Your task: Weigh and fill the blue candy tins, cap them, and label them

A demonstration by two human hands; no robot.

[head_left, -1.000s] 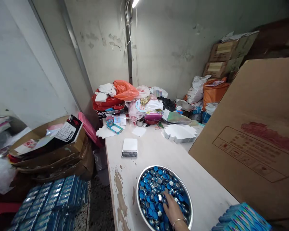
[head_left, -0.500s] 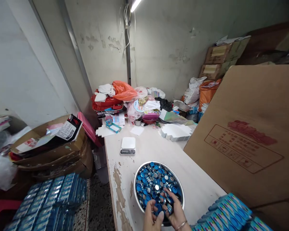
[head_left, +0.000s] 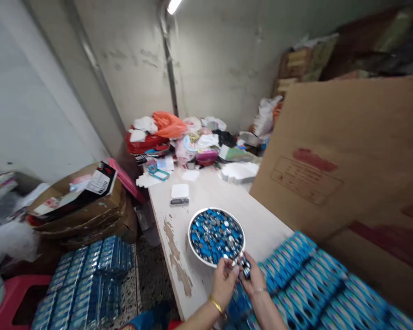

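Observation:
A round metal bowl (head_left: 190, 250) full of small caps (head_left: 213, 233), some showing blue and some silver, stands on the table. Just beyond its near rim is my left hand (head_left: 224, 280), fingers bent together in a pinch at a small silver cap; the fingers partly hide it. Close beside it, my right hand (head_left: 254, 278) is curled around several dark and silver caps (head_left: 245, 269). Under and beside my hands lie rows of blue printed packs (head_left: 296, 279).
A white digital scale (head_left: 179, 194) sits beyond the bowl. On the right leans a large cardboard box (head_left: 330, 137). Bags and papers (head_left: 192, 142) are heaped at the table's far end. More blue packs (head_left: 86, 284) and an open carton (head_left: 79, 215) stand at the left.
Both hands have come out of the bowl toward me, the right one with caps in it. The view has shifted, showing more of the blue packs at right.

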